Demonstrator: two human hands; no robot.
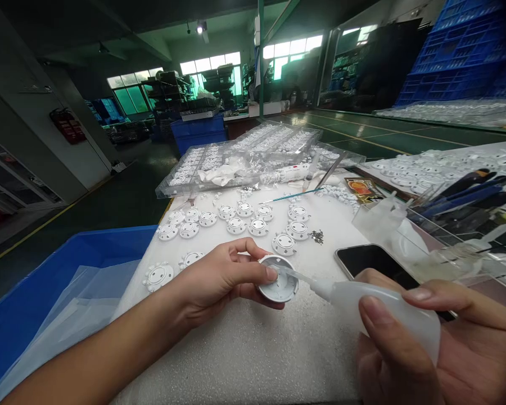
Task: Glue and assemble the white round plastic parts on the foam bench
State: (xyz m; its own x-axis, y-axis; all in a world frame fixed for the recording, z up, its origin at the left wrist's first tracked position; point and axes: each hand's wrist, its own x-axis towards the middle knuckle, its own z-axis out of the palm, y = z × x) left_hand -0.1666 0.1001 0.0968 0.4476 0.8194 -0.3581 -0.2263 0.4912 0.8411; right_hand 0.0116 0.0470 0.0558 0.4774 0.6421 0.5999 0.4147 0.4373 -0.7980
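Observation:
Tilted toward me, a round white plastic cap (pixel 284 289) shows its hollow inside. My left hand (pixel 236 273) is closed around its left side, with the thumb over the rim. A translucent squeeze bottle (pixel 388 306) lies in the closed grip of my right hand (pixel 430 337). Its thin nozzle points left and reaches into the cap's opening; whether the tip touches the inner wall I cannot tell. Beyond my hands, several white round parts (pixel 258 226) with small knobs around the edge stand in loose groups. A little pile of tiny dark pieces (pixel 317 237) is beside them.
A phone (pixel 358 260) lies close behind the bottle. Clear trays of white parts (pixel 274 138) are at the back, with a thin blue brush (pixel 293 196) before them. An open-topped organizer (pixel 421 242) with bottles and pliers stands right. A blue bin (pixel 109 247) is left.

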